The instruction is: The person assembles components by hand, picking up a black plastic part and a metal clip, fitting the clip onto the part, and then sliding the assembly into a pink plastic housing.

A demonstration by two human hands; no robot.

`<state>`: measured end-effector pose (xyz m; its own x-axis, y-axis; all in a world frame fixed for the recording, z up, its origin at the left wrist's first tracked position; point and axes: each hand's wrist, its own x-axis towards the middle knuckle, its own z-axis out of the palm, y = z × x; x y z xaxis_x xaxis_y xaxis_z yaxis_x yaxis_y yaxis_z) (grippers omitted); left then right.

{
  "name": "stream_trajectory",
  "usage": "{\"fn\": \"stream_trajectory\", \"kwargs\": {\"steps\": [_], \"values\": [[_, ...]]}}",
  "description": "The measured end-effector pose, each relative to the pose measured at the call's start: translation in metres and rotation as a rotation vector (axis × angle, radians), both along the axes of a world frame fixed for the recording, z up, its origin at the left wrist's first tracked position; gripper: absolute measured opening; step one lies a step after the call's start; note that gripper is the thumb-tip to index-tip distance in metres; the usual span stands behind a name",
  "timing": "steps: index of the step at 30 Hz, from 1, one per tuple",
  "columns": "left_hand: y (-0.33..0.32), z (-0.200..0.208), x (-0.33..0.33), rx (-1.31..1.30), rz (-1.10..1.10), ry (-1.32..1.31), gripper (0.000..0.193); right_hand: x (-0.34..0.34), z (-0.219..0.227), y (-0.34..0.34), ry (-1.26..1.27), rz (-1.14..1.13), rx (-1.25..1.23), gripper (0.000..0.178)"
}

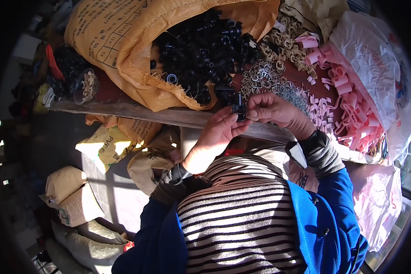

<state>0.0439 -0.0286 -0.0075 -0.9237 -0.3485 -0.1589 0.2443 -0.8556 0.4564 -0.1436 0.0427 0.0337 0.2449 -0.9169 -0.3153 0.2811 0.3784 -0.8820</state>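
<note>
Close to the table edge, my left hand [216, 136] pinches a small black plastic part [239, 110] with a short upright stem. My right hand [275, 111] is right beside it, its thumb and forefinger pressed together at the part's right side. Whatever those right fingertips hold is too small to make out. Just beyond my hands, an orange woven sack [137, 59] lies on its side, its mouth spilling a heap of black plastic parts [198, 52]. To the right of the heap is a pile of small silvery metal pieces [260, 77].
Tan ring-like pieces [285, 43], small pink pieces [322, 112] and larger pink plastic strips [351, 100] cover the table's right side, by a white plastic bag [365, 55]. A clear tub [87, 85] stands at the left. Full sacks [77, 201] rest on the floor, lower left.
</note>
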Motion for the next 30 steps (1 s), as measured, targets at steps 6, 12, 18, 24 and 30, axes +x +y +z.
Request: {"fn": "stream_trajectory", "kwargs": {"steps": [6, 12, 18, 24, 30], "values": [[0.002, 0.001, 0.002, -0.007, 0.038, -0.009, 0.024, 0.036, -0.008, 0.008, 0.133, -0.339, -0.274, 0.018], [0.005, -0.001, 0.002, 0.019, 0.068, -0.003, 0.031, 0.039, -0.009, 0.021, 0.161, -0.491, -0.374, 0.019], [0.003, -0.001, 0.002, -0.017, 0.040, -0.069, 0.028, 0.029, 0.004, 0.020, 0.268, -0.439, -0.373, 0.015], [0.007, 0.002, 0.002, -0.007, 0.008, -0.085, 0.025, 0.037, 0.005, 0.017, 0.193, -0.394, -0.389, 0.014], [0.008, 0.004, 0.001, -0.013, -0.020, -0.088, 0.025, 0.040, 0.008, 0.014, 0.792, -0.445, -0.644, 0.019]]}}
